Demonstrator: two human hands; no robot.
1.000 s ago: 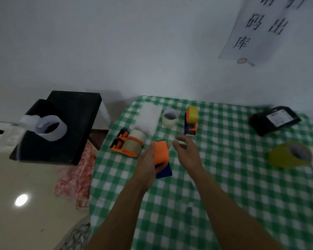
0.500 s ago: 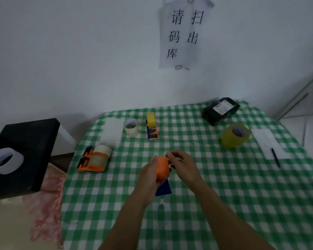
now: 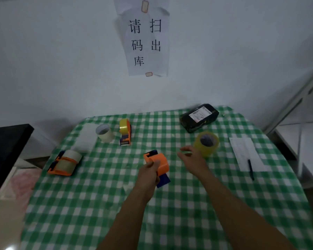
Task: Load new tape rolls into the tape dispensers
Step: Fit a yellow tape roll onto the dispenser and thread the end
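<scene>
**The left hand [image 3: 148,175] holds the orange tape dispenser [image 3: 162,164]**

Its fingers are curled round the orange body. A dark blue part shows below the hand, over the middle of the table [image 3: 116,195]. The right hand [image 3: 192,157], fingers apart and loosely bent, is just beside a yellowish tape roll [image 3: 209,141].

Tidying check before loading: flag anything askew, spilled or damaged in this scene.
Nothing is spilled or visibly damaged. The loaded orange dispenser sits right at the left edge of the tablecloth, where it might slip off. The paper notice on the wall hangs creased and slightly crooked.
</scene>
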